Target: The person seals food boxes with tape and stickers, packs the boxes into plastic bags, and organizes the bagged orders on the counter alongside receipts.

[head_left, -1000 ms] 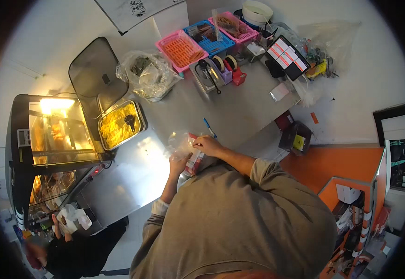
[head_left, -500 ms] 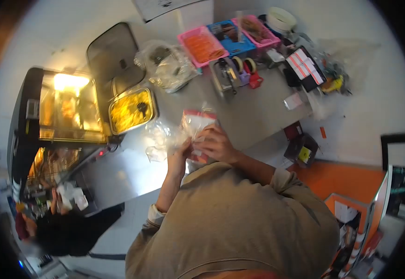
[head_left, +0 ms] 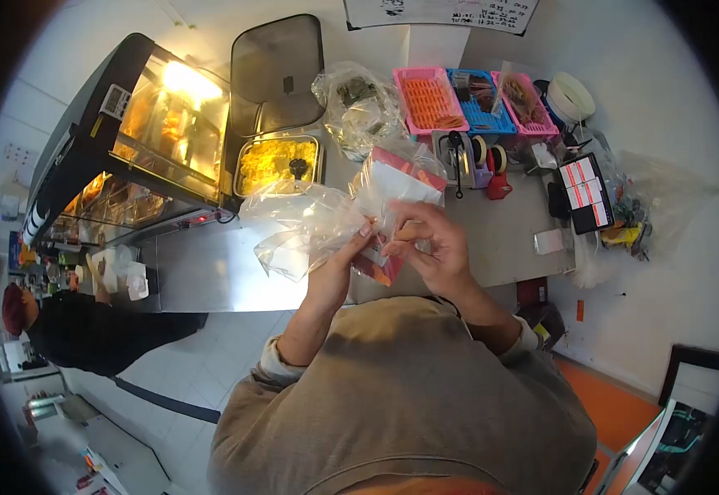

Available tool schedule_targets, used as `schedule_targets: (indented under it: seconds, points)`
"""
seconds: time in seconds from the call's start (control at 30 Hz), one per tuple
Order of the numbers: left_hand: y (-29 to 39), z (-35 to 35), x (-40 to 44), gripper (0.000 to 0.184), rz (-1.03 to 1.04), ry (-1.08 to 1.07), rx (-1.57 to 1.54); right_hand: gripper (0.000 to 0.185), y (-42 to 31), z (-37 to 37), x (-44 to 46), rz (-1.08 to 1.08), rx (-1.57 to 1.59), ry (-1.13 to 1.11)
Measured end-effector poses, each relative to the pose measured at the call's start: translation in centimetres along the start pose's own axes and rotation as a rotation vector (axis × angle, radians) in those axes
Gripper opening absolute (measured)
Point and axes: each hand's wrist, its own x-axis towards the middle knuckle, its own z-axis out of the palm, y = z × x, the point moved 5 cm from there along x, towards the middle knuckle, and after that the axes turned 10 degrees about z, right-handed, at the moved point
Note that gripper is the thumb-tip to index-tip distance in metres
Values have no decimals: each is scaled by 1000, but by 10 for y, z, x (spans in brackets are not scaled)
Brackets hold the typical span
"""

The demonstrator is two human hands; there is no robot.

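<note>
A clear plastic bag [head_left: 306,216] is held up in front of my chest, over the steel counter [head_left: 199,276]. My left hand [head_left: 336,268] is closed on it, thumb and fingers pinching the gathered film. Beside it my right hand [head_left: 435,246] also has its fingertips pinched on the film, close to the left thumb. A flat red-and-white package [head_left: 405,180] shows through the plastic, behind and below my fingers. Whether it lies in the same bag, I cannot tell. Just beyond the bag stands a steel pan of yellow food [head_left: 273,169] with a dark utensil knob in it.
A lit warming cabinet [head_left: 157,136] stands left. Behind are a dark lid [head_left: 277,70], a bundle of plastic bags [head_left: 364,115], pink [head_left: 405,124] and blue baskets [head_left: 491,128], and tape rolls [head_left: 498,157]. A tablet-like panel [head_left: 586,194] sits right. Another person [head_left: 87,330] works at far left.
The view has turned and levelled out. The bag has come up off the counter and spread to the left, and my right hand has shifted from the package to pinching film.
</note>
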Motion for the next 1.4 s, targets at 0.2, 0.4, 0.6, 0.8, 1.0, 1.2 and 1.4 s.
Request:
schedule_targets:
  seconds: [0.2,0.4,0.6,0.8,1.0,1.2,1.4]
  points:
    - [11,12,-8,34,149,41,139,44,11,3,-3,260,145,-78]
    - [15,22,-10,33,135,41,167,44,15,-7,2,206,49,-113]
    - [22,39,-6,27,101,-19,200,44,15,-20,8,220,131,-100]
    - [12,27,8,23,374,-344,293,25,28,-28,-6,468,216,-76]
    - [-7,49,28,22,550,-1048,1051,14,26,-43,-75,231,-492,352]
    - [-129,75,-17,40,664,-1588,932,17,52,-17,-230,455,-611,911]
    - [-209,134,-138,34,507,-1944,683,26,-29,-1,-394,716,-515,972]
